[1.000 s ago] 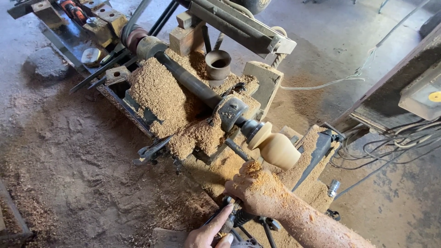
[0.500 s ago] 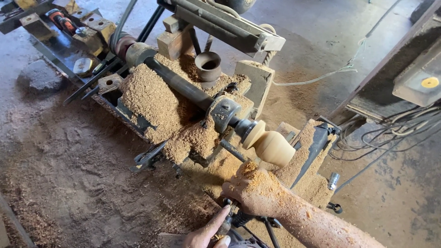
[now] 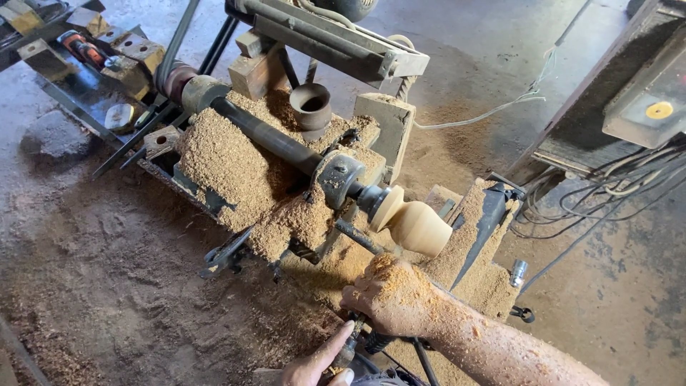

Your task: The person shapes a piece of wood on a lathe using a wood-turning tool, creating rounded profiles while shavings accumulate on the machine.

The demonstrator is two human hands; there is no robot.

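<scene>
The left hand (image 3: 314, 366) is cut off by the bottom edge, so its grip cannot be told. The right hand (image 3: 389, 297), caked in sawdust, hides its own fingers and most of the tool (image 3: 348, 352) beneath

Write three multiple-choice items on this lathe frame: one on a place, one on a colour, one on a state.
1. Where is the dark cup?
A. on the shavings behind the shaft
B. on the floor
C. in the left hand

2. What colour is the workpiece?
A. black
B. pale tan
C. red

3. How is the right hand?
A. clean
B. gloved
C. coated in sawdust

Answers:
1 A, it stands on the shavings beyond the shaft.
2 B, the turned wood is pale tan.
3 C, bare skin with sawdust all over; the left hand pinches a tool below.
</scene>
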